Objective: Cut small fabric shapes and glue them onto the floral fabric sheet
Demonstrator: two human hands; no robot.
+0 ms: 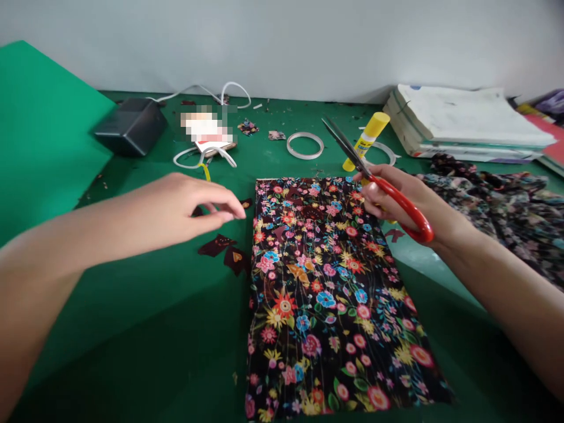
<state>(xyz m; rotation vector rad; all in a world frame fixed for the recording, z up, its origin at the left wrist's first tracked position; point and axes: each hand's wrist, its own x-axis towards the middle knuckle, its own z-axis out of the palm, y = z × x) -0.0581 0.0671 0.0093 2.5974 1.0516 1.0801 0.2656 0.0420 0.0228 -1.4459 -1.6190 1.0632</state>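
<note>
A black fabric piece with bright flowers [326, 299] lies flat at the centre, with a few dark red scraps on its upper part. My right hand [396, 194] is closed on red-handled scissors [403, 208] over the fabric's upper right corner; the blades point up and left, in front of a yellow glue stick [370, 132]. Left of the fabric's upper edge hovers my left hand [198, 202], its thumb and fingers slightly apart with nothing between them. Dark red scraps [235, 260] lie below it on the green table.
Behind are a black box [130, 126], a partly blurred phone [209, 132] with a white cable, and a tape roll [305, 145]. Stacked books [467, 120] stand at the back right, above crumpled floral cloth [497, 205]. A green board [44, 135] is at the left.
</note>
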